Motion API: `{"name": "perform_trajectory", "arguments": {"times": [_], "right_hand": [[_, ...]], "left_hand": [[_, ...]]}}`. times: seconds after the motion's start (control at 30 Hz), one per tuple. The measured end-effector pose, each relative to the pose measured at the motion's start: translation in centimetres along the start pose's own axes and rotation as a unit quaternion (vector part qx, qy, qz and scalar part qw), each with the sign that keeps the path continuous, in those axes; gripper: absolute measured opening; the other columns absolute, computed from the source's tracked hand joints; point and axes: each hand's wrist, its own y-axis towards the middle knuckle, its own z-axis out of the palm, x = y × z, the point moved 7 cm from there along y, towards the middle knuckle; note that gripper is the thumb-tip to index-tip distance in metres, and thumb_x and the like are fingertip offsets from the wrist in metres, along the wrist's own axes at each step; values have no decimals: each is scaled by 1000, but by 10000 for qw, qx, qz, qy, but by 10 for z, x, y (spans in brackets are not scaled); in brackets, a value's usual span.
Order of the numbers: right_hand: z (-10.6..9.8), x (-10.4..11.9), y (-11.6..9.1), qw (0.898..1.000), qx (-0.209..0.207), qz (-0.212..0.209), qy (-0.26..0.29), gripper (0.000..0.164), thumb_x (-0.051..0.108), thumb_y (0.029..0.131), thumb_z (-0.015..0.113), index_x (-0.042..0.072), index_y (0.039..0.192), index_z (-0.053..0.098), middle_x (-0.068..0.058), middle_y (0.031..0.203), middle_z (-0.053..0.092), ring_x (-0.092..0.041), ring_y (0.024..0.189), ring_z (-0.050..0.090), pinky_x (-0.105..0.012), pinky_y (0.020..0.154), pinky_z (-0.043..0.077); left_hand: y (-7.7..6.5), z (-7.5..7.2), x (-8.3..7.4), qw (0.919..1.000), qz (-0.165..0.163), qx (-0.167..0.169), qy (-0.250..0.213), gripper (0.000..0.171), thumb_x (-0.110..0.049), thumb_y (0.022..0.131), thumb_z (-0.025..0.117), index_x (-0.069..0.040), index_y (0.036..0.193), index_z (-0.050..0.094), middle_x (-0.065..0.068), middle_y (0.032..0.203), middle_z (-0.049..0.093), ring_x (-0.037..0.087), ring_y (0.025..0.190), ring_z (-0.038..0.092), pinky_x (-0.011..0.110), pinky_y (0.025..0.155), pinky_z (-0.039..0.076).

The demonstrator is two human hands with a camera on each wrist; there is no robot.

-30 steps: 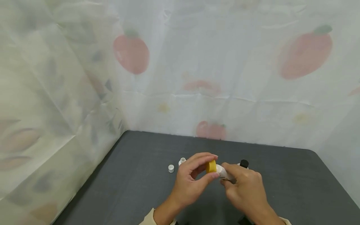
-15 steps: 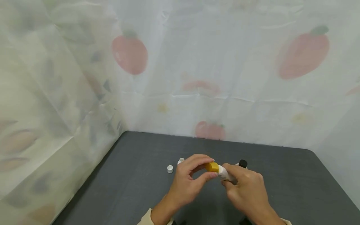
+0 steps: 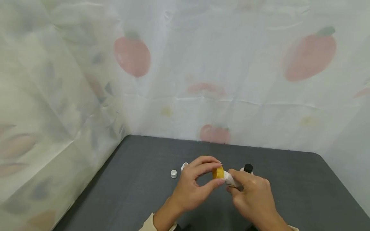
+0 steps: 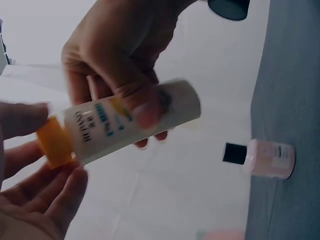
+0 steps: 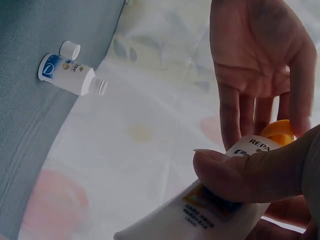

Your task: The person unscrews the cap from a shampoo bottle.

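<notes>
A white squeeze tube (image 3: 229, 179) with printed lettering is tilted in front of the body, gripped by my right hand (image 3: 252, 194). In the left wrist view, the right thumb lies across the label of the tube (image 4: 97, 132), with fingers behind. My left hand (image 3: 190, 191) pinches the yellow cap (image 3: 218, 173) at the tube's end between thumb and fingertips. That cap (image 4: 54, 142) sits against the tube's end in the left wrist view. The right wrist view shows the yellow cap (image 5: 280, 131) partly hidden behind the tube (image 5: 220, 210).
An uncapped white bottle (image 5: 75, 75) stands on the grey table (image 3: 138, 179), beside a loose white screw cap (image 3: 173, 174). Behind the right hand is a pink bottle (image 4: 272, 159) with a black cap (image 3: 248, 168). Printed sheeting (image 3: 179, 64) hangs around the table.
The yellow cap has rotated between the left fingers, showing different sides. The left fingertips have shifted slightly on it. The right hand keeps its grip on the tube.
</notes>
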Motion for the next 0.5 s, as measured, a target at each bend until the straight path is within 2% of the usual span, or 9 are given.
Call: {"name": "perform_trajectory", "arguments": {"times": [0.07, 0.17, 0.3, 0.4, 0.5], "right_hand": [[0, -1, 0, 10000, 38, 45, 19, 47, 3, 55, 100, 27, 90, 78, 13, 80, 75, -4, 62, 68, -30, 57, 57], [1, -1, 0, 9999, 67, 108, 83, 48, 3, 56, 100, 28, 90, 78, 15, 79, 74, -2, 61, 66, -28, 57, 55], [3, 1, -2, 9998, 107, 83, 112, 49, 2, 55, 100, 27, 91, 78, 16, 75, 73, 0, 60, 64, -25, 56, 53], [3, 4, -3, 9999, 61, -48, 97, 49, 2, 53, 100, 25, 90, 78, 15, 73, 72, 1, 59, 63, -23, 55, 52], [2, 5, -3, 9998, -43, -170, 74, 50, 1, 51, 101, 22, 91, 79, 12, 75, 73, 1, 59, 64, -22, 54, 52]], "left_hand": [[-1, -2, 1, 9997, -131, 213, -9, 36, -4, 91, 80, -4, 126, 71, 12, 123, 67, 21, 109, 71, 32, 96, 63], [0, -5, 0, 9992, -84, 321, 232, 37, -9, 90, 83, -6, 125, 72, 9, 120, 68, 18, 105, 71, 30, 93, 62], [2, -8, 0, 9990, -53, 116, 426, 29, -11, 89, 84, -10, 117, 75, 7, 114, 72, 15, 100, 73, 28, 87, 62], [2, -6, 0, 9995, -9, -108, 313, 27, -8, 89, 83, -10, 115, 75, 8, 111, 74, 16, 99, 74, 28, 85, 63], [4, -2, -4, 9987, 307, -358, 188, 22, -4, 89, 81, -8, 110, 77, 10, 108, 75, 16, 90, 73, 26, 79, 63]]}}
